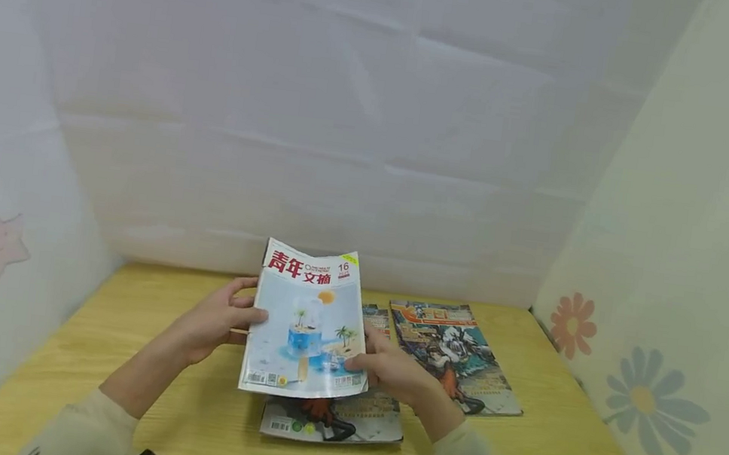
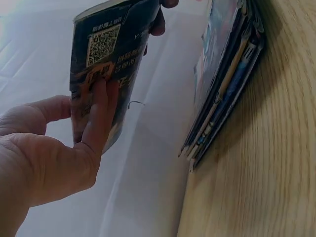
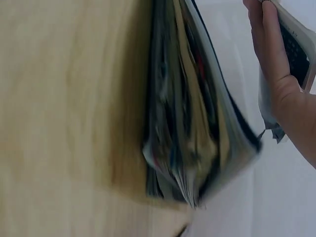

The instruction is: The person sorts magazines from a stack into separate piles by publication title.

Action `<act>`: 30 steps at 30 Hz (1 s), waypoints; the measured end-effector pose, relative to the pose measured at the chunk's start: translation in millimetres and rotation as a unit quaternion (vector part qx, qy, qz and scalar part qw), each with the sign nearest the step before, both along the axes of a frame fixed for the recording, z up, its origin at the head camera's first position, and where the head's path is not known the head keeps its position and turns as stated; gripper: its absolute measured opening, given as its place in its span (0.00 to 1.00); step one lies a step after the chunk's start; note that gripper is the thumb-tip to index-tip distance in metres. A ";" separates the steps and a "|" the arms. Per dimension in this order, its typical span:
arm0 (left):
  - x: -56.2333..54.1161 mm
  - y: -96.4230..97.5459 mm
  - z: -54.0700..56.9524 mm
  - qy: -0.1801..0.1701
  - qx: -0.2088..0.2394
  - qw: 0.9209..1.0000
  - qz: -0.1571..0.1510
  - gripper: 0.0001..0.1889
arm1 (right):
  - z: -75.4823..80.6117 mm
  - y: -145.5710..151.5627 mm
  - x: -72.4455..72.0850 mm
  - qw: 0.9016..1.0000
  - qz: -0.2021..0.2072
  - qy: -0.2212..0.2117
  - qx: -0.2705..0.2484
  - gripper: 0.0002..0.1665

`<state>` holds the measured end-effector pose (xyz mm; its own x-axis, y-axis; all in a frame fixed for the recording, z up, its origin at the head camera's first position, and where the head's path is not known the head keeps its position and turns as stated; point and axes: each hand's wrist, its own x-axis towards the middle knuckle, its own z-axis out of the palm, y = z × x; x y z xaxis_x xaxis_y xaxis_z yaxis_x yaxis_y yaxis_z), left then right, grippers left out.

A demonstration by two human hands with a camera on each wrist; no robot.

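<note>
A white magazine (image 1: 307, 304) with red title characters and an ice-pop picture on its cover is held up over the table, tilted toward the head camera. At its left edge my left hand (image 1: 205, 326) grips it, thumb on the cover and fingers behind. My right hand (image 1: 394, 372) pinches the lower right edge, its thumb also on the cover. The left wrist view shows the dark back cover (image 2: 103, 44) with a QR code above the left fingers (image 2: 98, 108). Below the held magazine, a dark illustrated magazine (image 1: 355, 416) is partly covered from view.
Another magazine (image 1: 458, 353) with a similar colourful cover lies to the right on the wooden table (image 1: 166, 400). In the right wrist view, a thick pile of magazines (image 3: 187, 123) shows its page edges. White cloth (image 1: 325, 101) hangs behind, and a flower-printed cloth (image 1: 688, 260) stands at right.
</note>
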<state>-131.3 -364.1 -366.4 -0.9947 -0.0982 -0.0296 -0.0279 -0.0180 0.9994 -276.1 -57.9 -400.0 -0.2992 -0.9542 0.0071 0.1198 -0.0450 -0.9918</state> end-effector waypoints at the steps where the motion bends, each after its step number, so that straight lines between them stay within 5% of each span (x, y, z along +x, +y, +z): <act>1: 0.3 -4.7 -0.4 -0.001 0.000 1.000 -0.008 0.42 | 0.1 -3.4 2.4 1.000 0.004 -0.006 -0.006 0.51; 9: 5.6 -54.7 1.4 -0.016 0.075 0.996 -0.042 0.38 | 1.9 -38.2 21.2 0.997 -0.013 -0.046 -0.053 0.50; 15: 14.7 -89.8 -12.7 -0.032 0.119 0.992 -0.038 0.39 | -11.6 -73.1 36.3 0.988 -0.060 -0.124 -0.066 0.45; 23: 20.2 -132.8 -39.8 -0.080 0.091 0.992 -0.018 0.41 | -29.2 -120.3 56.3 0.977 -0.128 -0.170 -0.025 0.37; 30: 21.6 -151.5 -60.3 -0.135 0.031 0.990 -0.005 0.40 | -36.9 -145.2 75.2 0.966 -0.114 -0.231 0.003 0.30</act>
